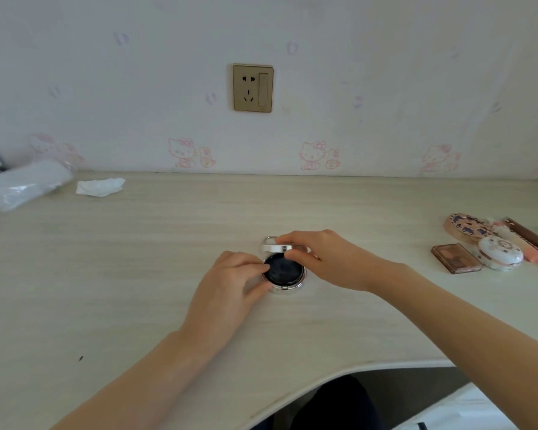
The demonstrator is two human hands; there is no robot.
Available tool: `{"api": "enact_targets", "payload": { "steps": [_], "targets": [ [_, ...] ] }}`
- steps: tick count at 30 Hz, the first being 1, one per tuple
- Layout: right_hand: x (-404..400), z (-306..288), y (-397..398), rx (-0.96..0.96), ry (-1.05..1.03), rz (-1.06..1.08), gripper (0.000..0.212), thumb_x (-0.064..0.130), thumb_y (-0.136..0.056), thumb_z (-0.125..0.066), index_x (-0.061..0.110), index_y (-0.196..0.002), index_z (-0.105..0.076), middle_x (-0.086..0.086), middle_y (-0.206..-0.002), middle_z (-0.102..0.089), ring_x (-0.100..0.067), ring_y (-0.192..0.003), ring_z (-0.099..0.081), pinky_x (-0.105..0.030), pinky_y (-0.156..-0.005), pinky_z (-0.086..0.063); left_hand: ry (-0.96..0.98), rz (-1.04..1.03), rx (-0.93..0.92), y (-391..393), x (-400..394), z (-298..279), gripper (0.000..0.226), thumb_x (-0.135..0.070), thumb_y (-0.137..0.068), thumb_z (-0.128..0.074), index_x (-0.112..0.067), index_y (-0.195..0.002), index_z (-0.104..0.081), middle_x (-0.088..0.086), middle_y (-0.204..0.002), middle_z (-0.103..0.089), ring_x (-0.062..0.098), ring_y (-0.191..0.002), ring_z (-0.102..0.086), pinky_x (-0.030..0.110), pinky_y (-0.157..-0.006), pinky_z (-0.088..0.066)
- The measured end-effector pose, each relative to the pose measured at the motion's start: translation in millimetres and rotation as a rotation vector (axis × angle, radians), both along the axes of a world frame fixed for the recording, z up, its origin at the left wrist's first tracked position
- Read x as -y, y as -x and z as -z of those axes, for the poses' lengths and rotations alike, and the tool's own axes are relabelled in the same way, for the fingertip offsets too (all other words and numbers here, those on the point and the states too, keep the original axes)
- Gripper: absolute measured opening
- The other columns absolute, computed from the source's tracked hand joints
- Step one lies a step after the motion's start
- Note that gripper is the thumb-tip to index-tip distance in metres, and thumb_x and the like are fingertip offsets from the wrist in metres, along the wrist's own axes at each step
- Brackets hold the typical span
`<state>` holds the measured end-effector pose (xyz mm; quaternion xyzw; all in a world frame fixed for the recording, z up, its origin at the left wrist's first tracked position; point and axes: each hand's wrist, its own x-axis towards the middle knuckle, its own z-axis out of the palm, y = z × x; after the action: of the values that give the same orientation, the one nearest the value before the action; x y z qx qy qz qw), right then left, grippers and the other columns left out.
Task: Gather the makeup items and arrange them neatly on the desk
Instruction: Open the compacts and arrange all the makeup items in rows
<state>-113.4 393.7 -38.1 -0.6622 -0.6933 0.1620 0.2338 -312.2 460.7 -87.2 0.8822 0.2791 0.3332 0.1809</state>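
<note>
A round silver compact (284, 282) with a dark inside sits open in the middle of the pale wooden desk (137, 274). My left hand (230, 287) grips its base from the left, thumb and fingers on the rim. My right hand (317, 259) holds the raised silver lid (275, 248) from above and behind. At the far right lie more makeup items: a brown eyeshadow palette (455, 258), a white floral round compact (500, 253), a patterned round case (466, 228) and dark lipstick tubes (533, 240).
A crumpled white tissue (100, 186) and a clear plastic-wrapped pack (22, 189) lie at the back left by the wall. A gold wall socket (253, 87) is above the desk. The desk's front edge curves inward at the lower right.
</note>
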Motion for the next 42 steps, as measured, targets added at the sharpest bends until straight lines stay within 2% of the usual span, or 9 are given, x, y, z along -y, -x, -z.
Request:
{"api": "enact_targets", "payload": {
  "steps": [3,8,14,18,24,29,33,37,42],
  "targets": [
    [-1,-2,1,0.018,0.015,-0.003,0.032,0.028,-0.1,-0.042,0.028,-0.129,-0.056,0.033,-0.079,-0.054,0.019,-0.078,-0.05,-0.003,-0.07,-0.036,-0.076,0.06,-0.039,-4,2,2,0.02,-0.013,-0.079,-0.076,-0.012,-0.1,-0.076,-0.001,-0.105,-0.07,0.019,-0.1,-0.062,0.026,-0.087,-0.049],
    [-12,-13,0,0.033,0.083,0.022,0.031,0.028,-0.102,-0.039,0.021,-0.124,-0.06,0.008,-0.091,-0.063,-0.01,-0.08,-0.053,-0.009,-0.068,-0.038,-0.055,0.085,-0.025,-3,2,3,0.018,-0.012,-0.081,-0.074,-0.011,-0.099,-0.076,0.0,-0.108,-0.07,0.016,-0.098,-0.066,0.029,-0.088,-0.052],
    [-18,-22,-3,0.04,0.159,-0.002,0.03,0.027,-0.102,-0.04,0.019,-0.121,-0.062,0.003,-0.088,-0.063,-0.014,-0.078,-0.053,-0.02,-0.069,-0.039,-0.004,0.077,-0.038,-3,3,4,0.022,-0.013,-0.076,-0.079,-0.01,-0.098,-0.076,0.0,-0.108,-0.07,0.014,-0.096,-0.067,0.023,-0.091,-0.047],
    [-14,-20,-1,-0.003,0.148,0.021,0.031,0.028,-0.101,-0.041,0.02,-0.123,-0.061,-0.006,-0.102,-0.067,-0.024,-0.094,-0.058,-0.033,-0.084,-0.044,0.007,0.097,-0.059,-3,4,5,0.023,-0.011,-0.076,-0.079,-0.01,-0.099,-0.075,0.0,-0.108,-0.068,0.013,-0.097,-0.065,0.015,-0.092,-0.042],
    [-2,-5,-3,-0.138,0.086,0.107,0.046,0.034,-0.098,-0.047,0.028,-0.143,-0.039,0.015,-0.12,-0.054,-0.01,-0.116,-0.053,-0.027,-0.102,-0.04,0.013,0.098,-0.055,-2,5,3,0.027,-0.011,-0.077,-0.078,-0.009,-0.103,-0.074,0.001,-0.111,-0.067,0.015,-0.1,-0.064,0.016,-0.093,-0.041],
    [22,28,4,-0.195,-0.085,0.286,0.058,0.034,-0.097,-0.05,0.023,-0.149,-0.027,0.01,-0.144,-0.046,-0.008,-0.131,-0.043,-0.027,-0.107,-0.036,0.048,0.064,-0.015,-2,3,1,0.04,-0.018,-0.077,-0.078,-0.015,-0.115,-0.067,-0.009,-0.121,-0.06,0.007,-0.109,-0.057,0.007,-0.098,-0.033],
    [39,54,16,-0.129,-0.083,0.325,0.071,0.045,-0.092,-0.054,0.022,-0.15,-0.02,0.01,-0.146,-0.042,-0.009,-0.134,-0.038,-0.014,-0.102,-0.027,0.096,0.033,0.011,-2,3,1,0.049,-0.024,-0.075,-0.079,-0.021,-0.122,-0.064,-0.025,-0.117,-0.051,-0.01,-0.109,-0.044,-0.006,-0.095,-0.019],
    [42,61,28,-0.033,-0.17,0.311,0.076,0.044,-0.087,-0.062,0.019,-0.149,-0.027,0.007,-0.144,-0.044,-0.009,-0.136,-0.032,0.0,-0.098,-0.013,0.083,0.047,-0.033,-3,0,4,0.046,-0.023,-0.076,-0.079,-0.015,-0.118,-0.065,-0.002,-0.117,-0.065,0.002,-0.112,-0.047,-0.008,-0.093,-0.017],
    [32,54,27,-0.003,-0.285,0.255,0.036,0.036,-0.089,-0.061,0.023,-0.121,-0.051,0.008,-0.111,-0.063,-0.015,-0.109,-0.052,-0.022,-0.084,-0.041,0.1,0.012,-0.066,-4,-6,8,0.045,-0.029,-0.08,-0.075,-0.02,-0.122,-0.063,-0.006,-0.125,-0.061,0.006,-0.12,-0.049,-0.005,-0.092,-0.018]
  ]
}}
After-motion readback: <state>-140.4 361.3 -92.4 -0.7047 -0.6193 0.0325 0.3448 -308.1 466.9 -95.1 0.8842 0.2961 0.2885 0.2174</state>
